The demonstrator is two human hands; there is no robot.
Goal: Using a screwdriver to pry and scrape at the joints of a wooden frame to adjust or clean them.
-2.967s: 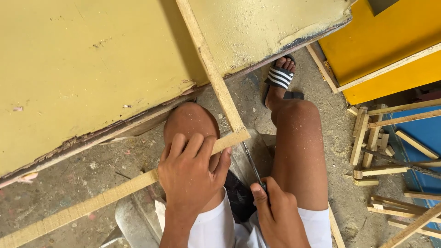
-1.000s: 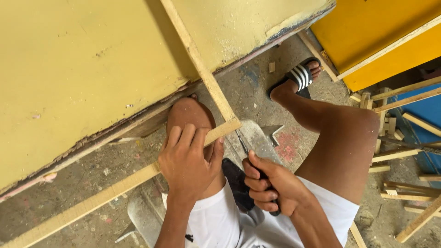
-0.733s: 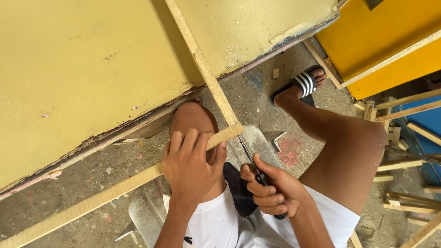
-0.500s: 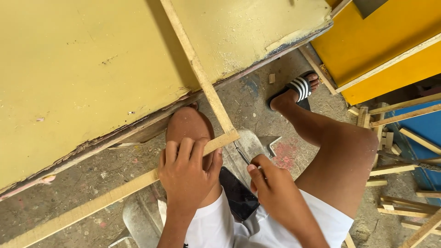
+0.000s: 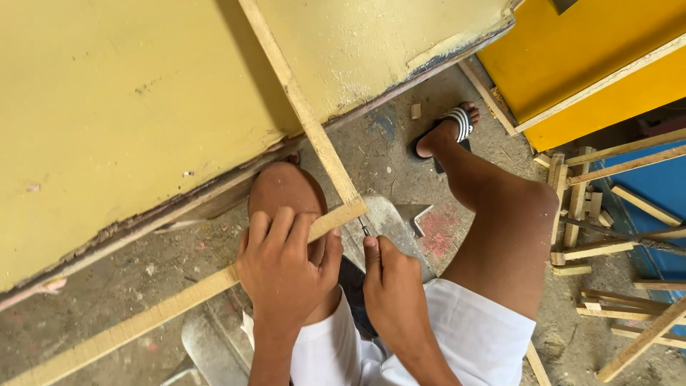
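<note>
- Since half a second ago the right hand (image 5: 391,286) has slid forward along the lap and now sits just beside the end of the long wooden strip (image 5: 214,289); a moment earlier it was drawn back near the hip, curled round a dark-handled tool.
- That hand is now closed, thumb on top, pinching a thin metal piece (image 5: 365,230) whose tip stands right at the strip's cut end, where it meets the second strip (image 5: 300,107) that leans up against the yellow panel (image 5: 121,100). Whether the tip touches the wood cannot be told.
- Throughout, the left hand (image 5: 286,268) has stayed put: fingers spread flat over the long strip, pressing it down on the left knee (image 5: 282,189).
- The long strip lies slantwise, from the lower left of the concrete floor (image 5: 100,257) up across the knee.
- Judging by this, the work has gone from fetching the tool to setting it at the joint of the two strips.
- Loose wood offcuts (image 5: 579,250) lie at the right, beside the bent right leg, and a striped sandal (image 5: 457,125) rests farther off.
</note>
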